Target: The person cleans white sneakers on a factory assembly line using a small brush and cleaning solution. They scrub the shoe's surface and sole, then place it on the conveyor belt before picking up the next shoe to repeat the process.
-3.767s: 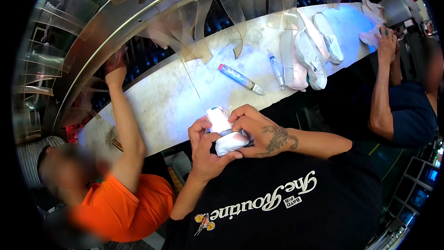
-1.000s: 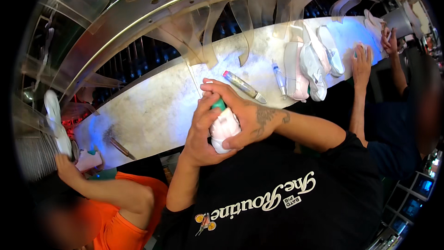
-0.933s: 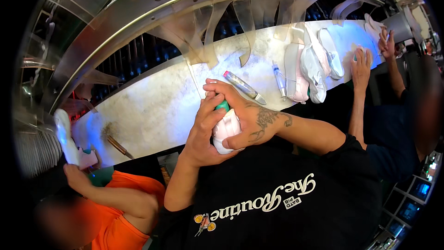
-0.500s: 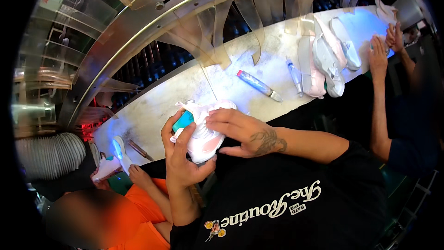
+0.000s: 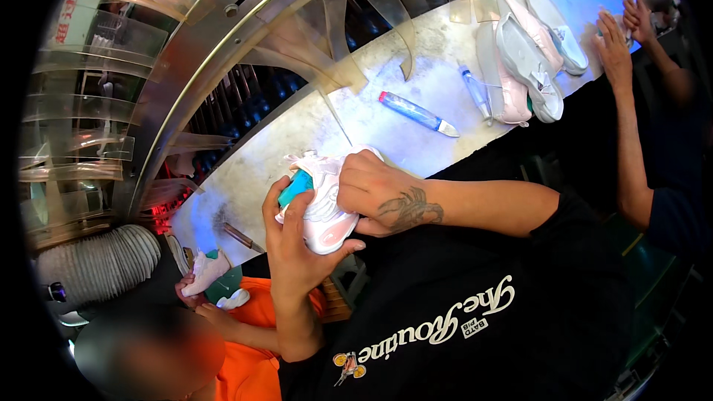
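The left hand (image 5: 293, 252) cups the underside of a small pink-and-white shoe upper mounted on a teal plastic last (image 5: 321, 204), fingers wrapped round it, while the right hand (image 5: 371, 193) clamps over its top; the piece is held above the near edge of the worn white workbench (image 5: 386, 115). Judged from this grip, keep the left palm as the fixed support and press with the right fingers only. Beyond lie a red-capped blue-handled knife (image 5: 418, 113) and finished pale pink shoes (image 5: 529, 67).

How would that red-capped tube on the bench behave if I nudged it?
The tube lies flat and alone on the bench, so it probably slides or rolls easily. It looks slim and light. Its pointed end likely makes it swing rather than roll straight.
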Available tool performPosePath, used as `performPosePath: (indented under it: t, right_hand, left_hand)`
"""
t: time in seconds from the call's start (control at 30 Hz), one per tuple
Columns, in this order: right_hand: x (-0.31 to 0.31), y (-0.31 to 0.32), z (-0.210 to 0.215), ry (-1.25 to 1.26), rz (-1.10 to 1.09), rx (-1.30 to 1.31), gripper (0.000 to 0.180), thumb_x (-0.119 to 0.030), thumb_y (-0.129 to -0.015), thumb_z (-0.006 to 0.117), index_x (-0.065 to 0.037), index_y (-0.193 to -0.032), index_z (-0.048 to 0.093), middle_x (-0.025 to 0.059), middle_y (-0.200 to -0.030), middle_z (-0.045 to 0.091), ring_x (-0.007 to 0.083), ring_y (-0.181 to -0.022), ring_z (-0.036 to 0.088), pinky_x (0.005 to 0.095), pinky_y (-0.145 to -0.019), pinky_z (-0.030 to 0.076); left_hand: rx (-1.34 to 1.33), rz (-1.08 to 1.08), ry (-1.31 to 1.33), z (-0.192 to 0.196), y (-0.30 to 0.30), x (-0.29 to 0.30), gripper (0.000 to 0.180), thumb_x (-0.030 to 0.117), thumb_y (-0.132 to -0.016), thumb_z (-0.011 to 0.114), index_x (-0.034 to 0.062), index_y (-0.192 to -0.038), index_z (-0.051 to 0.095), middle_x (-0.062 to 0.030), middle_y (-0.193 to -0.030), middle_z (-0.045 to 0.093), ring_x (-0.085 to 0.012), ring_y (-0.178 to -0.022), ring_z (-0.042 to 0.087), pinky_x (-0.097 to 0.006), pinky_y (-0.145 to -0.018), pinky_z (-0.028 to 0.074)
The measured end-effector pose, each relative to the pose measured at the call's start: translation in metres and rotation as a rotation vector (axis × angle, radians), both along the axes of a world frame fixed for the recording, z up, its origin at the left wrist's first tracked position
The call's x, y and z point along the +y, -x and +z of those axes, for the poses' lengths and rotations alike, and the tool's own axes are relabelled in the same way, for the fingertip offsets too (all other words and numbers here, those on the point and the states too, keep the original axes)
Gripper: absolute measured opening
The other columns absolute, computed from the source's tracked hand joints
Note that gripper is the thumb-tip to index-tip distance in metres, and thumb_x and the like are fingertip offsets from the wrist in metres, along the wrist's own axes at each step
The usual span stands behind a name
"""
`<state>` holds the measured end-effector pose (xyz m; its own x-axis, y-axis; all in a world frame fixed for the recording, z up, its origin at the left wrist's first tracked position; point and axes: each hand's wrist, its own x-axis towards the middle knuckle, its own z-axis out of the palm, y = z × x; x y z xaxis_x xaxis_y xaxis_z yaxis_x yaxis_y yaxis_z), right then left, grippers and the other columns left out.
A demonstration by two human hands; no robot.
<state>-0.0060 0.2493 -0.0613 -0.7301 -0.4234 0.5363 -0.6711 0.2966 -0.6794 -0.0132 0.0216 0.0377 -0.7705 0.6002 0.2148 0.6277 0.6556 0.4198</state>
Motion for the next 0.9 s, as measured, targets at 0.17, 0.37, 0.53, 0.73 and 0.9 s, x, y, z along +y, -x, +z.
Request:
performPosePath:
  t: [0.17, 0.37, 0.53, 0.73, 0.9]
  right_hand:
    - [-0.009, -0.013, -0.001, 0.218, -0.147, 0.120, 0.055, -0.008, -0.081, 0.082, 0.004, -0.133, 0.070, 0.0198, -0.126, 0.068, 0.0415, -0.128, 0.063, 0.0505, -0.112, 0.051]
    - [-0.012, -0.020, -0.005, 0.186, -0.229, 0.155, 0.027, -0.013, -0.087, 0.073, 0.001, -0.110, 0.070, 0.0162, -0.110, 0.066, 0.0349, -0.111, 0.068, 0.0463, -0.100, 0.055]
    - [-0.007, -0.014, 0.000, 0.097, -0.199, 0.138, 0.020, -0.016, -0.085, 0.072, -0.003, -0.098, 0.064, 0.0134, -0.100, 0.061, 0.0328, -0.098, 0.064, 0.0459, -0.086, 0.051]
    - [-0.010, -0.017, 0.000, 0.122, -0.194, 0.129, 0.024, -0.017, -0.084, 0.072, -0.002, -0.102, 0.066, 0.0138, -0.100, 0.061, 0.0334, -0.097, 0.063, 0.0477, -0.088, 0.052]
    - [-0.020, -0.031, 0.003, 0.224, -0.355, 0.214, 0.037, -0.015, -0.087, 0.070, 0.005, -0.118, 0.072, 0.0155, -0.107, 0.065, 0.0351, -0.106, 0.066, 0.0497, -0.100, 0.053]
  left_hand:
    - [0.028, 0.025, 0.011, -0.007, 0.005, -0.004, 0.108, 0.060, -0.057, 0.103, -0.0015, -0.136, 0.063, -0.0302, -0.147, 0.054, -0.0478, -0.134, 0.059, -0.055, -0.103, 0.057]
    - [0.020, 0.064, -0.020, -0.009, 0.005, 0.004, 0.110, 0.070, -0.056, 0.099, -0.0028, -0.132, 0.066, -0.0287, -0.141, 0.061, -0.0460, -0.134, 0.059, -0.054, -0.105, 0.054]
    - [0.025, 0.032, -0.002, -0.003, 0.007, 0.010, 0.105, 0.056, -0.051, 0.107, 0.0026, -0.131, 0.067, -0.0283, -0.145, 0.058, -0.0457, -0.135, 0.061, -0.053, -0.100, 0.059]
    - [0.027, 0.026, 0.033, 0.000, 0.003, 0.006, 0.105, 0.056, -0.051, 0.107, 0.0036, -0.132, 0.066, -0.0290, -0.144, 0.058, -0.0468, -0.134, 0.061, -0.054, -0.100, 0.060]
    - [0.073, 0.009, 0.040, -0.009, -0.003, 0.002, 0.110, 0.069, -0.057, 0.099, -0.0015, -0.133, 0.063, -0.0283, -0.143, 0.059, -0.0466, -0.134, 0.059, -0.055, -0.103, 0.055]
